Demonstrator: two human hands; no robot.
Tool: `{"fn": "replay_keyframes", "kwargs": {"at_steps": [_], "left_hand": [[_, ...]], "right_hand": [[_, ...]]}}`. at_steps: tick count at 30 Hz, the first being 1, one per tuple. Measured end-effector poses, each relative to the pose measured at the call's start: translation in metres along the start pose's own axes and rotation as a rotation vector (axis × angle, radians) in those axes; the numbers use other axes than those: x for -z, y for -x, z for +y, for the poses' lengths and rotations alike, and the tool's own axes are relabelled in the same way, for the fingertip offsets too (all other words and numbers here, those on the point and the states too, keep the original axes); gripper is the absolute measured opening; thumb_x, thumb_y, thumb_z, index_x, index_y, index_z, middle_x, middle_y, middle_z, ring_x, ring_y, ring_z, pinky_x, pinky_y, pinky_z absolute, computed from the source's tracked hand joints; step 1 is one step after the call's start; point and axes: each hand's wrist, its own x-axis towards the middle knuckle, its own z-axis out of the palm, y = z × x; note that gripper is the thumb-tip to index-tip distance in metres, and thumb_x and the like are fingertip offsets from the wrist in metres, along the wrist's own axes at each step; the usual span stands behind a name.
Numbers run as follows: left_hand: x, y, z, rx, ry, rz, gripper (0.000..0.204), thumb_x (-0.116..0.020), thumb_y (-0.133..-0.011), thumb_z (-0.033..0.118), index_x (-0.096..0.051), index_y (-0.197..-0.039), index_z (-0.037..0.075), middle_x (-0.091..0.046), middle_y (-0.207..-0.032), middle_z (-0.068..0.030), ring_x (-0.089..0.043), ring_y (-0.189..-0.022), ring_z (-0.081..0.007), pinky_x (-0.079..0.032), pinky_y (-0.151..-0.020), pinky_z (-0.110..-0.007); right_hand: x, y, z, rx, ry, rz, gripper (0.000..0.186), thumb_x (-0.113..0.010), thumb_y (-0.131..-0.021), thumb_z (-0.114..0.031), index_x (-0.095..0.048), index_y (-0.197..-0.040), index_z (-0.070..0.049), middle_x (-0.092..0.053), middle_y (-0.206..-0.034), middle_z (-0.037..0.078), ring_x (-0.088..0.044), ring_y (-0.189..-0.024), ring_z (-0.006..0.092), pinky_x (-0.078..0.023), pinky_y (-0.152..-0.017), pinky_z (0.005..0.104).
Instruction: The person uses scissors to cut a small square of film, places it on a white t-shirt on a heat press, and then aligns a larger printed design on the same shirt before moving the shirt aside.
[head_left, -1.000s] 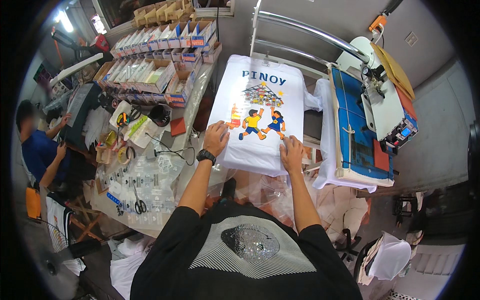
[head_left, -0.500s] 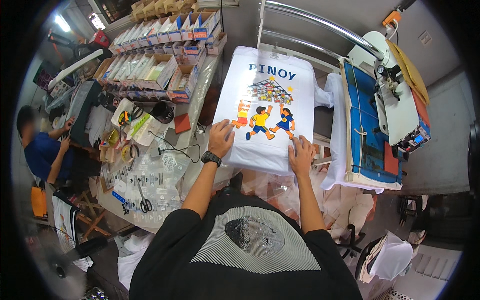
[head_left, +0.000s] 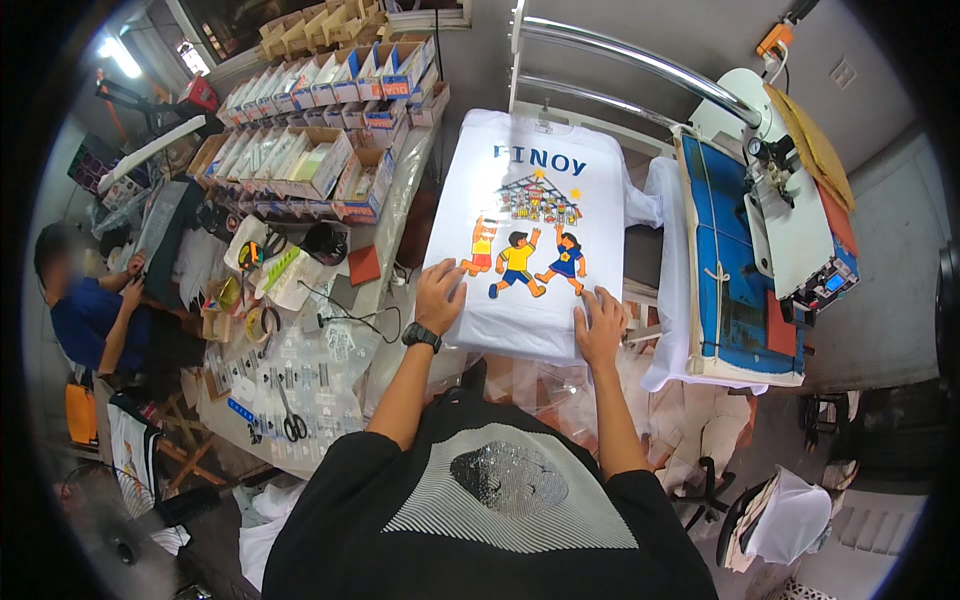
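Note:
A white T-shirt (head_left: pixel 535 225) lies spread flat in front of me, its collar at the far end. Its front carries blue lettering and a colourful print of three running figures below a decorated house frame with stars. My left hand (head_left: pixel 437 297) rests on the shirt's near left edge, fingers stretched out. Across from it, my right hand (head_left: pixel 600 325) lies with spread fingers on the near right edge. Neither hand grips anything that I can see. What supports the shirt is hidden beneath it.
Metal rails (head_left: pixel 620 45) run behind the shirt. A press machine (head_left: pixel 795 215) and a blue screen frame (head_left: pixel 720 250) stand at right. On the left table are scissors (head_left: pixel 292 422), a tape roll (head_left: pixel 263 322) and stocked cardboard boxes (head_left: pixel 362 185). Far left, another person (head_left: pixel 90 310) works.
The whole view has shifted slightly, so the shirt and both hands appear a little lower. My hands keep their places at the shirt's near edges.

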Motion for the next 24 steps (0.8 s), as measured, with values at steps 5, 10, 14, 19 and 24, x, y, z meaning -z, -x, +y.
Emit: {"fn": "replay_keyframes", "kwargs": {"at_steps": [5, 10, 14, 19, 24], "left_hand": [[0.0018, -0.0001, -0.0003, -0.003, 0.007, 0.001, 0.029, -0.067, -0.081, 0.013, -0.068, -0.11, 0.007, -0.061, -0.122, -0.0114, -0.054, -0.113, -0.0308, -0.042, -0.099, -0.042], [0.0017, -0.0016, -0.0007, -0.001, 0.027, -0.013, 0.03, -0.067, -0.081, 0.013, -0.068, -0.11, 0.008, -0.06, -0.123, -0.0114, -0.054, -0.114, -0.0309, -0.042, -0.099, -0.043], [0.001, -0.0005, -0.0016, 0.004, 0.02, -0.006, 0.029, -0.067, -0.081, 0.014, -0.068, -0.11, 0.007, -0.06, -0.124, -0.0116, -0.053, -0.114, -0.031, -0.041, -0.099, -0.043], [0.0007, -0.001, -0.0023, -0.005, 0.034, -0.002, 0.03, -0.068, -0.081, 0.014, -0.068, -0.11, 0.007, -0.06, -0.124, -0.0118, -0.053, -0.114, -0.0315, -0.041, -0.1, -0.043], [0.0023, -0.0009, -0.0013, -0.02, 0.027, 0.001, 0.03, -0.068, -0.081, 0.013, -0.068, -0.11, 0.007, -0.06, -0.123, -0.0119, -0.054, -0.113, -0.0316, -0.042, -0.099, -0.043]], "right_hand": [[0.0011, 0.0027, 0.0016, 0.017, -0.013, -0.002, 0.037, -0.062, -0.087, -0.029, -0.063, -0.123, -0.016, -0.052, -0.133, 0.01, -0.044, -0.125, 0.0306, -0.028, -0.107, 0.0466], [0.0018, 0.0, 0.0008, 0.016, -0.015, 0.011, 0.037, -0.063, -0.087, -0.028, -0.063, -0.122, -0.016, -0.052, -0.133, 0.009, -0.044, -0.125, 0.0302, -0.028, -0.107, 0.0468], [0.003, 0.0022, 0.0004, 0.005, -0.019, -0.014, 0.037, -0.063, -0.087, -0.029, -0.063, -0.122, -0.016, -0.052, -0.133, 0.009, -0.044, -0.125, 0.0299, -0.029, -0.107, 0.0466], [0.0017, 0.0014, 0.001, 0.029, -0.017, 0.019, 0.037, -0.063, -0.087, -0.029, -0.062, -0.122, -0.016, -0.053, -0.133, 0.009, -0.045, -0.124, 0.0297, -0.029, -0.107, 0.0462], [-0.0005, 0.0023, 0.0033, 0.042, 0.003, 0.027, 0.037, -0.063, -0.087, -0.028, -0.063, -0.122, -0.016, -0.053, -0.133, 0.009, -0.045, -0.124, 0.0296, -0.03, -0.106, 0.046]]}}
